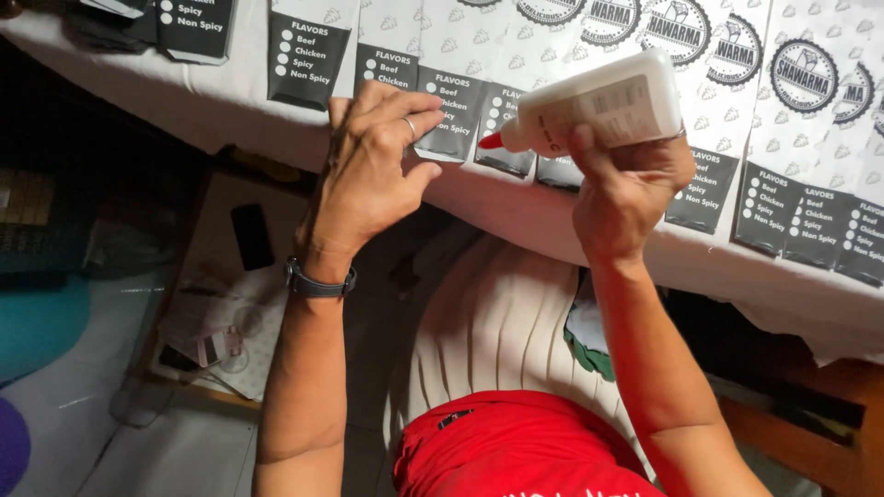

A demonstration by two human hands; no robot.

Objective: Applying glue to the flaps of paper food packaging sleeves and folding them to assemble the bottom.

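White plastic glue bottle with a red nozzle lies sideways in the right hand, fingers wrapped around its body, nozzle over the table's near edge. Left hand, fingers together, presses a paper pouch in the overlapping row along that edge.
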